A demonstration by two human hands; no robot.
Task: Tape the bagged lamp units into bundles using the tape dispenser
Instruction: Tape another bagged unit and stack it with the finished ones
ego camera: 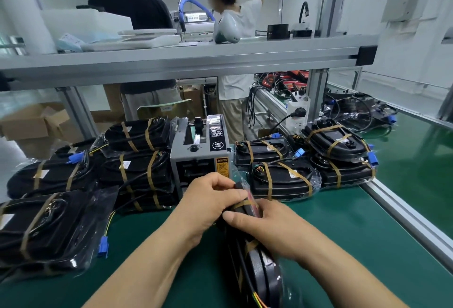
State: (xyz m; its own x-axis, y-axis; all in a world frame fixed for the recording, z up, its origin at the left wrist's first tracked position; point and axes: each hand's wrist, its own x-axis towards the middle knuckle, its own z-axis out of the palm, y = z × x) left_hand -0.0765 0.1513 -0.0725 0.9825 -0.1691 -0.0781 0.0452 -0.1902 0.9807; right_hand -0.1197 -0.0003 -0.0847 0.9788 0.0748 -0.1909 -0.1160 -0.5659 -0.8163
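A black bagged lamp unit (pixel 259 268) stands on edge on the green mat, running from between my hands down to the bottom of the view. A brown tape strip crosses its far end and another crosses its middle. My left hand (pixel 208 202) curls over the far end from the left. My right hand (pixel 267 224) grips the same end from the right, thumb across the top. The grey tape dispenser (pixel 199 158) sits just beyond my hands.
Taped lamp bundles (pixel 137 167) are stacked left of the dispenser, with more at the right (pixel 338 150). An aluminium rail (pixel 402 212) borders the mat on the right. Two people stand behind the shelf frame (pixel 186 59). Cardboard boxes (pixel 31 123) lie at far left.
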